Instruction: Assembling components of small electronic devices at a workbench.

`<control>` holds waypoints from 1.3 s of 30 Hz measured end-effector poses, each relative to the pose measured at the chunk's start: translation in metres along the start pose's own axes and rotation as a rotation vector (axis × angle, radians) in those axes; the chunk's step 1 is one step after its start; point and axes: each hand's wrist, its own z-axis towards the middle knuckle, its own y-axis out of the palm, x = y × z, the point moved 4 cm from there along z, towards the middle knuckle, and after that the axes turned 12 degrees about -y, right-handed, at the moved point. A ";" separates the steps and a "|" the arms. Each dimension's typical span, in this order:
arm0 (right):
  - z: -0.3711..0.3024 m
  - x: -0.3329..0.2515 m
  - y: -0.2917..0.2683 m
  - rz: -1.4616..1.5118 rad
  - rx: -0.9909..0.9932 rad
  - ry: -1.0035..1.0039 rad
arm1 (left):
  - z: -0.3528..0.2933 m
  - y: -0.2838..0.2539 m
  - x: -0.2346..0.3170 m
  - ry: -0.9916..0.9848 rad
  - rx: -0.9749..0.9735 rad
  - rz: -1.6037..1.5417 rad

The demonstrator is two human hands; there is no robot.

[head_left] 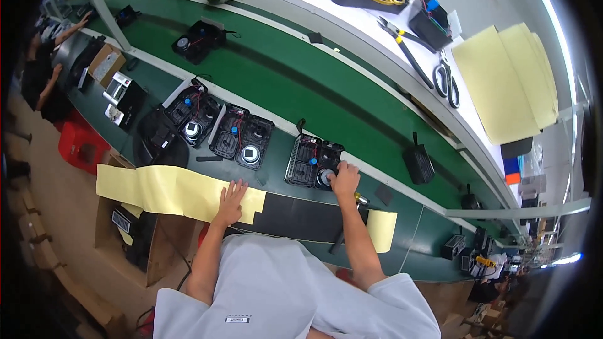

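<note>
My left hand (232, 202) lies flat, fingers spread, on a long strip of yellow backing paper (169, 188). A black sheet (301, 216) extends right from that paper along the bench's near edge. My right hand (344, 181) has its fingers closed at the edge of a round speaker (325, 177) in an opened black plastic case (306, 162) with red wires and a blue part. The fingertips are partly hidden. Beside my right wrist is a screwdriver (361, 199) with a yellowish handle. A curled yellow paper end (381, 229) sits right of my forearm.
Two more opened cases (242, 138) (193, 113) stand to the left. Another case (200, 41) and a closed black box (419, 162) rest on the green belt. The shelf above holds pliers (408, 50), scissors (446, 81) and yellow sheets (502, 81). A cardboard box (151, 251) stands lower left.
</note>
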 end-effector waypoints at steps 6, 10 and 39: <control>-0.016 0.000 -0.009 -0.082 0.108 0.018 | -0.011 -0.014 0.026 -0.009 0.165 0.154; -0.051 0.025 0.020 0.188 0.197 0.114 | -0.009 -0.032 0.129 0.201 0.173 0.020; -0.034 0.008 0.066 2.671 0.051 0.578 | 0.067 -0.035 0.281 0.415 0.255 -0.107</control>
